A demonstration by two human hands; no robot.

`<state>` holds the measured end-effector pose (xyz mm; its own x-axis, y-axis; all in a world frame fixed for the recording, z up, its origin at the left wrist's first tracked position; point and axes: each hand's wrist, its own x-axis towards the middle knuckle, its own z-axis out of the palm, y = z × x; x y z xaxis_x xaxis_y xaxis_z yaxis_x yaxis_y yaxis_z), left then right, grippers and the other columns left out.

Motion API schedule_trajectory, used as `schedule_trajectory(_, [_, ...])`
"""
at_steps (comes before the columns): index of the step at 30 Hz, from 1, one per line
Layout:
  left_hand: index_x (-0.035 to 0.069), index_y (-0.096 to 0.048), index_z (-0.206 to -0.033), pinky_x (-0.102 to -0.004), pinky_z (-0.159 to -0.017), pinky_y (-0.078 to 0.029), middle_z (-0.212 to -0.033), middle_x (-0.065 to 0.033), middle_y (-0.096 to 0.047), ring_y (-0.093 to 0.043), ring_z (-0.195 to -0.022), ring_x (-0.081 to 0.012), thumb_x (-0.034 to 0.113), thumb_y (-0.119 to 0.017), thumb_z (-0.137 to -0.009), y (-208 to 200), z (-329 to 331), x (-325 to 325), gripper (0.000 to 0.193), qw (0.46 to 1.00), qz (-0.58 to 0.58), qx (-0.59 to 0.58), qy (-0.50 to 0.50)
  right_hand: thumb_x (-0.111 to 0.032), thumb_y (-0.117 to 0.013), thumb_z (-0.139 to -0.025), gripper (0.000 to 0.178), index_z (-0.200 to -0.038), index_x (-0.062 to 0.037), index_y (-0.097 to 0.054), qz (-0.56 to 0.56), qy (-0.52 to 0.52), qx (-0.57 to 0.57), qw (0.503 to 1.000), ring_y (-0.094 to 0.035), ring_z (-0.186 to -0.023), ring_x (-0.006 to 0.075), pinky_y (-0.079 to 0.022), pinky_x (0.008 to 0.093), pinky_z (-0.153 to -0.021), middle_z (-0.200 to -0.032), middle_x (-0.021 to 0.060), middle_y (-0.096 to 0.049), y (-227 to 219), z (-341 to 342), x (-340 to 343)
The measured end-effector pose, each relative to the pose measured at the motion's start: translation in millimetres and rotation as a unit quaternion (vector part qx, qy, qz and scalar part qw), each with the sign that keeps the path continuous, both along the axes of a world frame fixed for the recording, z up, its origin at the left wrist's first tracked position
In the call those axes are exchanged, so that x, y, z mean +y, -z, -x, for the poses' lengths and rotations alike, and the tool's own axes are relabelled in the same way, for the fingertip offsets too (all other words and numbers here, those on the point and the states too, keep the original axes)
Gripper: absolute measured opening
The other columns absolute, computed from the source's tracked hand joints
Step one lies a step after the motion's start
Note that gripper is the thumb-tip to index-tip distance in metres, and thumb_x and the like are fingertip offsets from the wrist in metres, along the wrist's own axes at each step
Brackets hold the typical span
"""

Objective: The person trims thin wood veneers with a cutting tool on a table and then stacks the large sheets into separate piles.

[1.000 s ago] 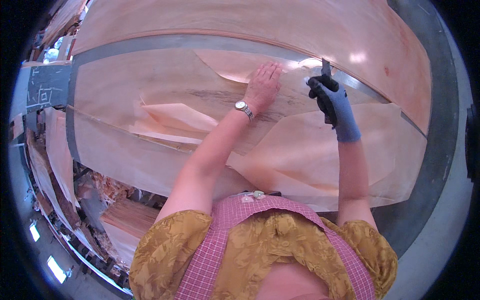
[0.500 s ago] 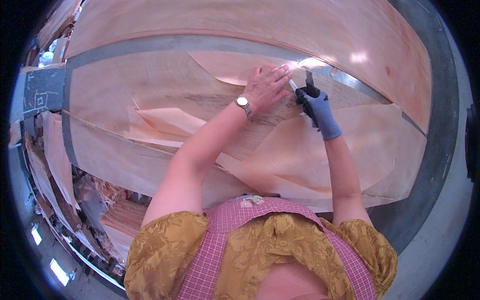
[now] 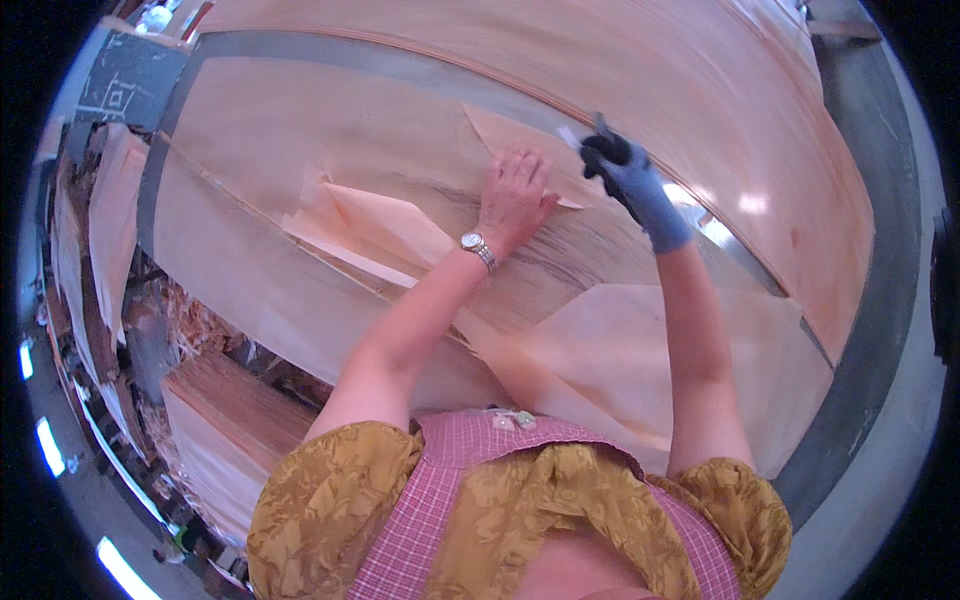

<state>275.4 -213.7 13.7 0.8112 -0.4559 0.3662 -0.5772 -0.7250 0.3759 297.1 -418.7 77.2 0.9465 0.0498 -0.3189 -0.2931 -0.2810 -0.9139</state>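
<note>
My left hand (image 3: 515,200), bare and with a wristwatch (image 3: 476,248) on the wrist, lies flat with fingers stretched on a pale wood veneer sheet (image 3: 330,130). Dark streaked grain shows beside it. A smaller veneer piece (image 3: 487,125) with a slanting edge lies partly beneath its fingers. My right hand (image 3: 625,180) wears a blue glove with black fingers and is raised near the sheet's far edge. It is closed around a slim dark tool (image 3: 602,124), whose kind is blurred. A short white strip (image 3: 569,137) sticks out beside the tool.
Folded, torn veneer flaps (image 3: 385,225) stand up from the sheet left of centre. Another large veneer stack (image 3: 640,60) lies beyond a grey gap. Broken veneer scraps (image 3: 200,330) and stacked sheets (image 3: 240,405) lie at the lower left.
The view has turned. My hands have moved apart, and both sit farther left over the sheet. My left hand has come away from the white strip and flattened on the veneer.
</note>
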Motion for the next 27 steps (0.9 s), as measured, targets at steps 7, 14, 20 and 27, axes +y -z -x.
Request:
schedule_trajectory(7, [0.004,-0.052,-0.13,-0.0467,-0.101,-0.036,-0.134,-0.0133,-0.054,-0.048,-0.123,-0.0314,0.019,-0.059,-0.088,-7,-17,41,0.045,0.979,0.114,0.06,-0.159,-0.025,-0.071,-0.086,0.026,-0.1,-0.0033,-0.065,0.046,-0.128,0.029,0.99,-0.058,-0.063,0.0084,-0.045,0.0253,-0.051,-0.076,0.0041,-0.066,72,-105,91])
schedule_trajectory(14, [0.015,-0.05,-0.138,-0.0477,-0.101,-0.032,-0.14,-0.0088,-0.05,-0.046,-0.125,-0.027,0.03,-0.057,-0.091,8,-39,52,0.05,0.986,-0.066,0.025,-0.154,-0.032,-0.07,-0.08,0.037,-0.096,0.0014,-0.064,0.304,-0.128,-0.036,0.943,-0.069,-0.084,0.0355,-0.053,0.0419,-0.073,-0.087,0.023,-0.069,57,-90,98])
schedule_trajectory(20, [0.026,-0.053,-0.136,-0.0503,-0.1,-0.033,-0.141,-0.0055,-0.049,-0.045,-0.125,-0.0279,0.034,-0.056,-0.092,15,-38,46,0.045,0.981,-0.108,0.005,-0.163,-0.022,-0.064,-0.086,0.024,-0.09,0.0017,-0.068,0.115,-0.007,0.0,0.993,-0.065,-0.055,0.0198,-0.05,0.0343,-0.053,-0.064,0.0122,-0.066,69,-39,86])
schedule_trajectory(27, [0.022,-0.056,-0.132,-0.0492,-0.099,-0.035,-0.138,-0.0026,-0.051,-0.048,-0.122,-0.0253,0.029,-0.055,-0.092,0,-34,60,0.041,0.989,-0.071,0.073,-0.105,-0.025,-0.068,-0.089,0.024,-0.089,-0.0015,-0.062,-0.019,0.117,0.096,0.988,-0.06,-0.051,0.0125,-0.047,0.0274,-0.048,-0.068,0.0058,-0.067,42,27,75])
